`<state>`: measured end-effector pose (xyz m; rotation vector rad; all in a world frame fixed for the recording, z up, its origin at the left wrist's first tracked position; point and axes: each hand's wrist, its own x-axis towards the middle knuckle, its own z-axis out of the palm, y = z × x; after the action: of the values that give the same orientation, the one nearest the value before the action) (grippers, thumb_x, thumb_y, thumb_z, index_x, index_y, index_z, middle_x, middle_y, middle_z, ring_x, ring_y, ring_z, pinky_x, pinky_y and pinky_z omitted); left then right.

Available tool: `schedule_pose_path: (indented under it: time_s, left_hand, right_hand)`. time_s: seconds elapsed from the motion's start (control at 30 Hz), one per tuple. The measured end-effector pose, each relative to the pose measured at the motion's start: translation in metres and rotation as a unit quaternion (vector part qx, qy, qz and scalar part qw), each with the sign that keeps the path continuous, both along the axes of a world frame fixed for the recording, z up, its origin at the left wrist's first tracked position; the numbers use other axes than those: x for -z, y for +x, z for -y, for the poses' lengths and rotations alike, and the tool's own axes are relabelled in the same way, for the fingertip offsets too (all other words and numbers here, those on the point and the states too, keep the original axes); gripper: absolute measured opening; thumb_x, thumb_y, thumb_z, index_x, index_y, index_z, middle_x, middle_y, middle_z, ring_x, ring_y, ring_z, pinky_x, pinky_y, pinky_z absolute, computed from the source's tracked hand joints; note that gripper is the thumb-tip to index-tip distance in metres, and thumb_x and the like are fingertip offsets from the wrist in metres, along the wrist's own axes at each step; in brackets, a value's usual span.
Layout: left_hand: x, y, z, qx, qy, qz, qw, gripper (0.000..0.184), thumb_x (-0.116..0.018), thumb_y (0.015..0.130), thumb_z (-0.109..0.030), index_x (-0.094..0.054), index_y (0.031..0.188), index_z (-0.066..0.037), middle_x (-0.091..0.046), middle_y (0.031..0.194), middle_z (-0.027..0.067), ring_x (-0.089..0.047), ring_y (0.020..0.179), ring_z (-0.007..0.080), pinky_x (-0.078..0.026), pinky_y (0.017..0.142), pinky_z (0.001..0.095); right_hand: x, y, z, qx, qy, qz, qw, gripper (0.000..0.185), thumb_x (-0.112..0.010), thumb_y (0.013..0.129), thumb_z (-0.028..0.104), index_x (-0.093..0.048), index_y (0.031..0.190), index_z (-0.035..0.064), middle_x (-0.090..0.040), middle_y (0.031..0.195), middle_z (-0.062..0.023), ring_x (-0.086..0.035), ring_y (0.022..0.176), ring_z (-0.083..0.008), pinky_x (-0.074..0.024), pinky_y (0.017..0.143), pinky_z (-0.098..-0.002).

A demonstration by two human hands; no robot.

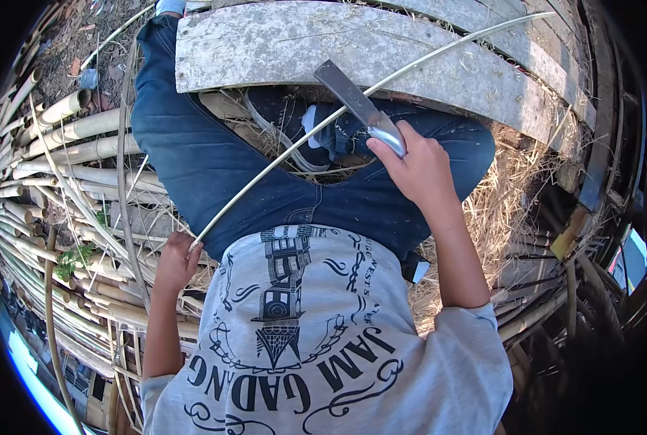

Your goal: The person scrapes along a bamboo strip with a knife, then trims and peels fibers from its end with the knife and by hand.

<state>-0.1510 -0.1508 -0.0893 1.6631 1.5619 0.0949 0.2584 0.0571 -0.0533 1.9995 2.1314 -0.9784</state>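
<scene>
A long, thin pale strip runs slantwise across my lap, from lower left up over the wooden boards at the upper right. Its lower end is pinched in my left hand, beside my left hip. My right hand is wrapped round the handle of a broad-bladed knife, above my right thigh. The blade points up and left and crosses the strip near the boards' front edge. Whether blade and strip touch, I cannot tell.
Weathered grey boards lie beyond my crossed legs. Many bamboo poles are piled on the left. Dry straw-like shavings cover the ground on the right. Dark timber stands at the far right.
</scene>
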Motion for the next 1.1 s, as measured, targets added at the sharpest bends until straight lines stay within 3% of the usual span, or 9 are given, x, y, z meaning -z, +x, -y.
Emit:
schedule_pose_path:
  time_s: [0.1, 0.17, 0.23, 0.37, 0.43, 0.67, 0.77, 0.97, 1.1]
  left_hand:
    - [-0.002, 0.003, 0.002, -0.045, -0.061, -0.022, 0.997, 0.014, -0.06, 0.088, -0.006, -0.064, 0.093, 0.006, -0.062, 0.08, 0.0242, -0.058, 0.069, 0.0401, -0.046, 0.063, 0.0454]
    - [0.007, 0.0, 0.013, -0.056, -0.011, -0.01, 0.998, 0.015, -0.059, 0.09, -0.007, -0.062, 0.096, 0.006, -0.059, 0.074, 0.0244, -0.056, 0.062, 0.0406, -0.044, 0.057, 0.0446]
    - [0.008, 0.001, 0.017, -0.13, -0.132, -0.023, 0.982, 0.014, -0.059, 0.091, -0.008, -0.061, 0.096, 0.006, -0.056, 0.066, 0.0235, -0.054, 0.058, 0.0395, -0.042, 0.055, 0.0431]
    - [0.021, -0.004, 0.028, -0.146, -0.105, 0.005, 0.984, 0.013, -0.058, 0.092, -0.007, -0.06, 0.096, 0.005, -0.053, 0.06, 0.0223, -0.05, 0.051, 0.0369, -0.04, 0.052, 0.0405]
    - [0.027, -0.006, 0.028, -0.149, -0.101, 0.015, 0.983, 0.012, -0.059, 0.092, -0.007, -0.06, 0.096, 0.004, -0.051, 0.059, 0.0212, -0.048, 0.05, 0.035, -0.039, 0.052, 0.0397]
    - [0.028, -0.009, 0.021, -0.189, -0.197, 0.03, 0.962, 0.023, -0.06, 0.095, -0.014, -0.06, 0.084, 0.006, -0.043, 0.055, 0.0099, -0.035, 0.053, 0.015, -0.035, 0.05, 0.0348]
    - [0.032, -0.016, 0.028, -0.175, -0.192, 0.029, 0.965, 0.023, -0.057, 0.098, -0.018, -0.062, 0.093, 0.004, -0.04, 0.056, 0.005, -0.032, 0.054, 0.0123, -0.031, 0.049, 0.0331]
    - [0.037, -0.011, 0.02, -0.165, -0.177, 0.023, 0.97, 0.03, -0.06, 0.096, -0.018, -0.055, 0.078, 0.006, -0.039, 0.055, 0.0072, -0.032, 0.054, 0.0144, -0.033, 0.05, 0.0345]
    - [0.036, -0.009, 0.017, -0.196, -0.206, 0.035, 0.958, 0.036, -0.062, 0.095, -0.017, -0.05, 0.071, 0.006, -0.037, 0.054, 0.0093, -0.03, 0.055, 0.0153, -0.033, 0.05, 0.0349]
  right_hand:
    - [0.023, -0.024, 0.025, -0.04, 0.005, -0.071, 0.997, 0.055, -0.06, 0.087, 0.057, -0.062, 0.091, 0.0024, -0.067, 0.068, -0.0194, -0.067, 0.063, -0.0387, -0.0539, 0.056, -0.0472]
    - [0.026, -0.027, 0.027, -0.054, 0.022, -0.067, 0.996, 0.056, -0.06, 0.086, 0.058, -0.062, 0.088, 0.0027, -0.066, 0.066, -0.019, -0.067, 0.06, -0.0382, -0.0534, 0.053, -0.0474]
    - [0.023, -0.018, 0.02, -0.1, 0.068, 0.012, 0.993, 0.055, -0.06, 0.086, 0.059, -0.061, 0.085, 0.0038, -0.066, 0.064, -0.0185, -0.066, 0.058, -0.0381, -0.0528, 0.051, -0.0467]
    - [0.014, 0.044, -0.021, 0.151, 0.105, 0.072, 0.98, 0.056, -0.057, 0.09, 0.055, -0.062, 0.08, 0.0001, -0.065, 0.069, -0.0219, -0.066, 0.073, -0.0438, -0.0504, 0.065, -0.0486]
    - [0.006, 0.071, -0.037, 0.168, 0.102, 0.121, 0.973, 0.056, -0.055, 0.092, 0.054, -0.064, 0.084, -0.0012, -0.065, 0.07, -0.0239, -0.064, 0.071, -0.0441, -0.0491, 0.067, -0.0495]
    - [0.016, -0.005, -0.001, 0.044, 0.02, -0.004, 0.999, 0.057, -0.059, 0.088, 0.056, -0.063, 0.081, -0.0003, -0.065, 0.07, -0.0249, -0.066, 0.073, -0.0446, -0.0517, 0.065, -0.0501]
    - [0.021, -0.014, 0.004, 0.036, 0.025, -0.015, 0.999, 0.058, -0.06, 0.086, 0.059, -0.062, 0.079, 0.0018, -0.065, 0.067, -0.0241, -0.066, 0.067, -0.044, -0.0522, 0.06, -0.0508]
    - [0.01, 0.041, -0.026, 0.045, 0.133, 0.166, 0.976, 0.062, -0.059, 0.085, 0.062, -0.065, 0.081, 0.0009, -0.066, 0.067, -0.0224, -0.067, 0.068, -0.0422, -0.0525, 0.062, -0.0484]
    - [0.01, 0.021, -0.02, 0.073, 0.092, 0.092, 0.989, 0.06, -0.06, 0.085, 0.06, -0.064, 0.08, 0.0002, -0.065, 0.066, -0.0223, -0.067, 0.067, -0.0421, -0.0522, 0.059, -0.0491]
